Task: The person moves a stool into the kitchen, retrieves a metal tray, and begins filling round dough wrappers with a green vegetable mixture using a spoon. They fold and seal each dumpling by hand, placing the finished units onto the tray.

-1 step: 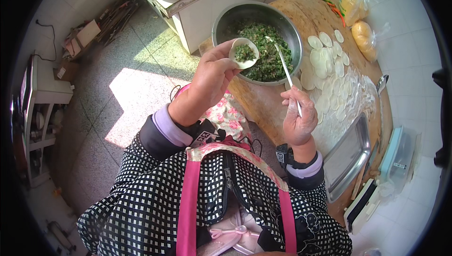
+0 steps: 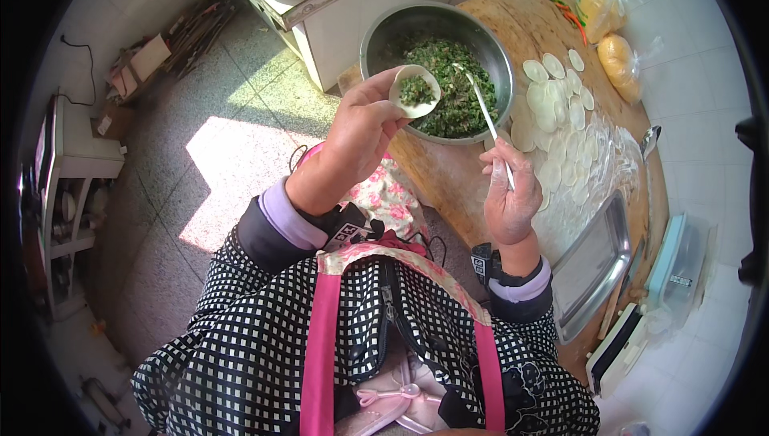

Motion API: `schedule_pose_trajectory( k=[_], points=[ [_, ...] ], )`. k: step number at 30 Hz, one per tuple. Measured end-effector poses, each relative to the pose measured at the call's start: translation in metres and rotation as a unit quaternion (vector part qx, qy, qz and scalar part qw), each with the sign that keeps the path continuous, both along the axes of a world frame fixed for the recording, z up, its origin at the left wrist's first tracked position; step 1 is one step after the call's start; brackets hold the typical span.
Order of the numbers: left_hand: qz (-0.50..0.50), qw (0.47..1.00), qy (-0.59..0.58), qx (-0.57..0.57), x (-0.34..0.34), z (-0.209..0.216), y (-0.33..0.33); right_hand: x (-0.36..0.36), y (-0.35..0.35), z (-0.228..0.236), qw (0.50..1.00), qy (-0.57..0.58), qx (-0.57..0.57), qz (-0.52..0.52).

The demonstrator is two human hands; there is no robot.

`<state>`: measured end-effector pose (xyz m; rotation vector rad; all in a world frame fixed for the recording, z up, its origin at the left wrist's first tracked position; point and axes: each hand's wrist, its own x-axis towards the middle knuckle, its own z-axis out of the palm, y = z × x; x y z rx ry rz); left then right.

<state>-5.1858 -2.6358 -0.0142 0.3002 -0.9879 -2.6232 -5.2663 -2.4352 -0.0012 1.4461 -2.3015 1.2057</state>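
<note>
My left hand (image 2: 362, 125) is pinching a round dough wrapper (image 2: 433, 81) near the left rim of a big metal bowl (image 2: 497, 55). A small heap of green filling sits in the middle of that wrapper. Chopped green filling (image 2: 436, 119) covers the bottom of the bowl. Between the fingers of my right hand (image 2: 513, 195) is a white, thin-handled spoon (image 2: 485, 107); its tip reaches into the bowl over the filling. Many more round wrappers (image 2: 546, 107) lie overlapping on the floured wooden board (image 2: 497, 15), right of the bowl.
On the board's right lies a metal tray (image 2: 593, 264), with a shiny metal ladle or spoon (image 2: 650, 141) beyond it. Red and green peppers (image 2: 573, 21) and plastic bags of yellow food (image 2: 618, 67) are at the far right. A light-blue box (image 2: 671, 264) stands beside the board.
My right hand and the spoon have shifted very slightly. The left hand and the wrapper look the same.
</note>
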Motion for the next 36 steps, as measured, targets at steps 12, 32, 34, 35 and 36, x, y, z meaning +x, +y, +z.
schedule_pose_trajectory(
  k=[12, 32, 34, 35, 36],
  points=[
    [-0.076, 0.995, 0.038, 0.046, 0.012, 0.005, 0.024, 0.011, -0.006, 0.013, 0.982, 0.189, 0.010, -0.001],
    [-0.064, 0.993, -0.042, -0.090, 0.024, -0.015, 0.036, 0.027, -0.023, 0.001, 0.997, 0.035, -0.066, 0.017],
    [-0.070, 0.993, -0.045, -0.087, 0.024, -0.016, 0.035, 0.027, -0.020, 0.003, 0.997, 0.046, -0.054, 0.039],
    [-0.074, 0.993, -0.048, -0.083, 0.024, -0.016, 0.035, 0.027, -0.020, 0.004, 0.997, 0.053, -0.038, 0.045],
    [-0.083, 0.993, -0.045, -0.076, 0.025, -0.016, 0.035, 0.026, -0.020, 0.004, 0.997, 0.042, -0.044, 0.046]
  ],
)
